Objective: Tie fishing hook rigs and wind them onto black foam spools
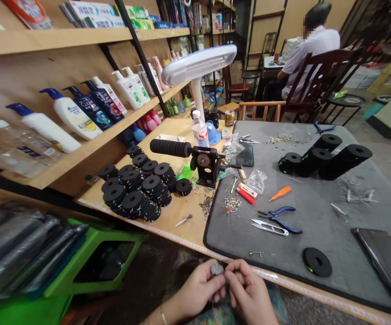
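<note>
My left hand [200, 291] is closed at the table's front edge, with a small grey, ridged piece [216, 269] pinched between its thumb and fingers. Close beside it is my right hand [248, 291], its thumb and fingertips pressed together near the grey piece. Whatever those right fingertips hold is too small to make out. Beyond the hands, on a grey mat [222, 234], lie white thread snips [270, 227], blue-handled pliers [285, 216] and a black foam ring [317, 262].
Stacks of black foam rings [137, 198] stand at the left by a black hand-cranked winder [207, 164]. Colored beads [232, 204], a red lighter [245, 195], an orange tool [280, 193] and a phone [385, 257] lie around the mat. Behind stands a lamp [198, 65]; a person sits farther back.
</note>
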Tool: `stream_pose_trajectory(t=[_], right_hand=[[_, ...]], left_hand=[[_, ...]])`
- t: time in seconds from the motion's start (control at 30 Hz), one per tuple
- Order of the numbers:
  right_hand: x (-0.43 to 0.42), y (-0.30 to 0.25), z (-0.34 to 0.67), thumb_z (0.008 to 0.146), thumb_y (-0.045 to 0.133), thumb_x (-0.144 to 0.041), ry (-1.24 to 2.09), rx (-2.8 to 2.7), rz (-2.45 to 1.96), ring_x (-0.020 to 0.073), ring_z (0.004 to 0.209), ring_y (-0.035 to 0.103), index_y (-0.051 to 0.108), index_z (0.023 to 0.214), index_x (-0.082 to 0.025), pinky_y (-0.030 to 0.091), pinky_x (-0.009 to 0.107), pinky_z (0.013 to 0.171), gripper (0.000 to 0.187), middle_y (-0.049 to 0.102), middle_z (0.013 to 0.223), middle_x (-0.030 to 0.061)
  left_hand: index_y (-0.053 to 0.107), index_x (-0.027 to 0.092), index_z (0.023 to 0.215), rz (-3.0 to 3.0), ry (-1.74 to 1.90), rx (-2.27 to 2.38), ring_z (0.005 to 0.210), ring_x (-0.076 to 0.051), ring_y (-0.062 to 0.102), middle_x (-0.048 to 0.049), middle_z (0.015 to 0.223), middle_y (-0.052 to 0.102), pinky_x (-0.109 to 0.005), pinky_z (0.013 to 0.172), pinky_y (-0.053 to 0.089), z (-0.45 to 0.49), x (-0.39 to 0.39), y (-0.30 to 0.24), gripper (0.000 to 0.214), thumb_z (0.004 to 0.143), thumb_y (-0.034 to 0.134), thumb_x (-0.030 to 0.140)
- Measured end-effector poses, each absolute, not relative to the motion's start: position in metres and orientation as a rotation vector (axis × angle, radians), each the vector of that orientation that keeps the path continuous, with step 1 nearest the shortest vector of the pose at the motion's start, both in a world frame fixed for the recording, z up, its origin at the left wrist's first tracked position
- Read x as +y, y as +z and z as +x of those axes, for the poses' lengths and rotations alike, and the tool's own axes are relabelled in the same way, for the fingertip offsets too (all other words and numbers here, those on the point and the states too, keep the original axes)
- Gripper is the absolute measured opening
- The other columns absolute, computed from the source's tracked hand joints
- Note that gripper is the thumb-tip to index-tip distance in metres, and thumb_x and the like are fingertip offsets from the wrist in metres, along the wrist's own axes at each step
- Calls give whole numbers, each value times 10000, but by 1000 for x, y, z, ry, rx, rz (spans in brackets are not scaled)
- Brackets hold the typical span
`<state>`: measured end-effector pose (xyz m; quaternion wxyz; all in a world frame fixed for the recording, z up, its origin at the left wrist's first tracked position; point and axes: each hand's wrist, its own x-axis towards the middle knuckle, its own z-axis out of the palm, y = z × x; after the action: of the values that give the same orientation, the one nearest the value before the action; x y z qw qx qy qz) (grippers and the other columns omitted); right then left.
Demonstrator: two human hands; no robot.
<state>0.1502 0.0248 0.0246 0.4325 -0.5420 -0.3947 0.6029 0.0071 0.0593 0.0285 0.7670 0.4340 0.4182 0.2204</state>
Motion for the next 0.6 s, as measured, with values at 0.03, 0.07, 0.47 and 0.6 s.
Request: stream_pose_trajectory(t=[0.03, 0.07, 0.47, 0.6], right_hand=[[25, 24, 150, 823, 561, -566, 1503, -1001, -1347, 82, 373, 402, 547, 792, -195, 275, 187, 406, 373, 490, 435, -81], [26, 23, 149, 827, 562, -558, 1506, -1011, -1345, 82, 375, 415, 550, 795, -194, 281, 187, 410, 366, 500, 439, -78], [28, 19, 149, 785, 573, -611, 1535, -925, -1358, 74, 355, 376, 528, 770, -196, 255, 184, 386, 418, 493, 444, -82], [26, 14, 149, 833, 546, -562, 1493, -987, -1350, 71, 376, 390, 525, 784, -193, 260, 188, 393, 372, 545, 522, -53]], left_hand=[[443, 184, 749, 971, 485, 921, 471, -63, 403, 53, 581, 489, -202, 465, 284, 8, 59, 30, 421, 757, 619, 567], [446, 184, 754, 997, 488, 931, 479, -67, 409, 53, 586, 488, -203, 473, 297, 9, 59, 31, 423, 759, 613, 572], [470, 174, 774, 991, 516, 964, 491, -66, 423, 42, 618, 511, -201, 480, 319, 11, 60, 34, 414, 763, 610, 564], [485, 168, 759, 902, 541, 999, 470, -60, 404, 44, 592, 513, -201, 465, 290, 11, 62, 35, 419, 730, 647, 553]])
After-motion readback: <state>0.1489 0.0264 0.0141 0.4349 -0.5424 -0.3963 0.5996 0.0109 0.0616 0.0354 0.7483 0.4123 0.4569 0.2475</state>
